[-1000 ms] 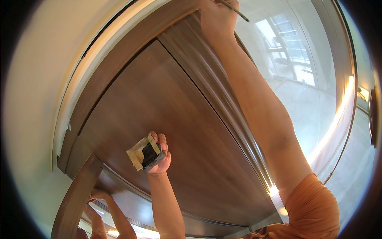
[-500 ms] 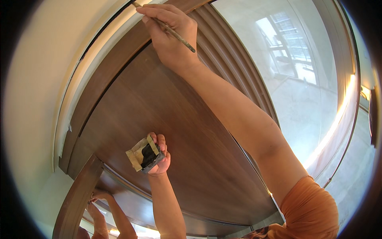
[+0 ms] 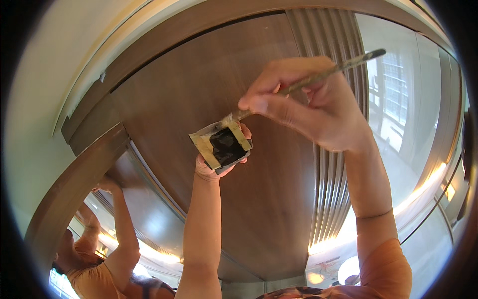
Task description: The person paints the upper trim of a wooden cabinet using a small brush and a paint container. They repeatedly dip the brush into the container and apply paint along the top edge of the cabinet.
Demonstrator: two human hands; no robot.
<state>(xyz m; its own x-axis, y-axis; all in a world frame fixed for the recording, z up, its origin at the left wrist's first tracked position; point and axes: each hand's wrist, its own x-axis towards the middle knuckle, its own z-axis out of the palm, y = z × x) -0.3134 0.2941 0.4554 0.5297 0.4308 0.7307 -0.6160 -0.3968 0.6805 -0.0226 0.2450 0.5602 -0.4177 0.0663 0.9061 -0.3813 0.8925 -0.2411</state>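
Observation:
My left hand point(image 3: 208, 172) is closed round a small open paint box point(image 3: 205, 148) with tan taped edges, lifted in front of a brown wood panel. Glossy black paint point(image 3: 225, 148) lies inside it. In my right hand point(image 3: 318, 112), slightly blurred, a thin paintbrush point(image 3: 361, 59) is pinched between thumb and fingers. Its handle slants up to the right, and the pale bristles point(image 3: 230, 119) are at the box's upper rim. Whether they touch the rim, I cannot tell.
Behind my hands spreads the large wood panel point(image 3: 164, 129), with fluted strips point(image 3: 326, 32) to its right. Further right is a glossy pale surface point(image 3: 398, 169) with a light strip. A brown frame point(image 3: 74, 182) at lower left borders a reflective panel point(image 3: 149, 214) mirroring my arms. A cream surface point(image 3: 45, 94) curves along the left.
My right hand has come down and right from the upper edge, bringing the brush to the paint box. In the picture, the box and my left hand sit higher and further right; the view has shifted.

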